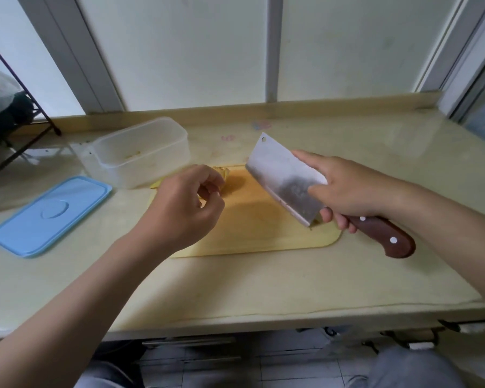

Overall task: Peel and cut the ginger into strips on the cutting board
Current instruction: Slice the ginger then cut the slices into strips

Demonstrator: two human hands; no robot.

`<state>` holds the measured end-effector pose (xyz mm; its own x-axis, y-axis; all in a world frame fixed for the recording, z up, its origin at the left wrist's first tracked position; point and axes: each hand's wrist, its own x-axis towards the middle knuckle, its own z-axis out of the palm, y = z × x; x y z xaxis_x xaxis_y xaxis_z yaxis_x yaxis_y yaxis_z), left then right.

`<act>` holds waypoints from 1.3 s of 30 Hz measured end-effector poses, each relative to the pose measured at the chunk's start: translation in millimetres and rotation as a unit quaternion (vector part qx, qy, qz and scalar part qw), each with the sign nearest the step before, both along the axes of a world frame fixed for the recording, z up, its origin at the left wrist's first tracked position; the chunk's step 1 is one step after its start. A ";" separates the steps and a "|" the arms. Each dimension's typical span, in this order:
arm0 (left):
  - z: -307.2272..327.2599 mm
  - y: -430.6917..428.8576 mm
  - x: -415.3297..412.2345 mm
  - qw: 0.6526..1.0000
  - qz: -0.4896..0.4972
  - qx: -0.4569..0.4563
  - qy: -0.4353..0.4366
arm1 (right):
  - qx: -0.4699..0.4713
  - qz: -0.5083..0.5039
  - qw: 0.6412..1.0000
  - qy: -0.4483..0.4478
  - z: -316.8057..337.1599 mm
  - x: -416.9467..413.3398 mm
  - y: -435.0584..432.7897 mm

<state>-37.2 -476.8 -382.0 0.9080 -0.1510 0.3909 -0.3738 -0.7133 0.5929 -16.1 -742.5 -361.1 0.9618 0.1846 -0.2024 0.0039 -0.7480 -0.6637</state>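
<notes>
A: Entry, near edge first. Desk (235, 289), pale top. On it the cutting board (252, 219), bare and stained amber over its middle.

B: Right side noted. The right hand (345, 191) grips the cleaver (280, 175) by its wooden handle, forefinger laid straight along the flat of the blade. The blade is off the board and tilted, edge facing down and left.

A: Left side. The left hand (184, 204) sits over the far left part of the board, fingers curled round the ginger (224, 174). Pale yellow shows past the knuckles. How much is already cut is hidden by the hand.

B: Judgement on the step: slicing towards strips, and the cleaver is between strokes.

A: Method, as advice. Lay the ginger on a flat face so it cannot roll. Keep the fingertips tucked behind the knuckles and let the blade's flat ride against the knuckles. Lower the edge straight, thin slices first, then stack them and cut lengthwise.

B: Risk: the piece is small and the blade broad, so the thumb should trail behind the fingers. Bring the ginger towards the board's middle, since it lies close to the far edge.

A: Farther off. A blue lid (51, 214) lies flat on the left. Beyond the board stands a clear container (140, 152) with a few yellow scraps inside.
</notes>
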 end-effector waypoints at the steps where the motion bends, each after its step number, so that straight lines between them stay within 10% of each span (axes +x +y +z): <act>1: 0.0 4.5 1.5 1.000 -0.001 0.018 -0.017 | -0.009 -0.001 1.000 -0.003 1.8 3.7 -2.5; 10: 7.9 24.8 21.8 0.972 0.018 0.233 -0.033 | -0.024 0.029 0.999 0.001 12.5 25.4 -11.1; 20: 7.7 -4.0 81.2 0.940 -0.008 0.315 0.132 | 0.211 -0.013 0.977 -0.021 -8.1 19.7 0.1; 39: -0.5 3.2 87.1 0.984 -0.031 0.155 0.086 | 0.335 -0.085 0.938 -0.029 -27.8 24.6 1.2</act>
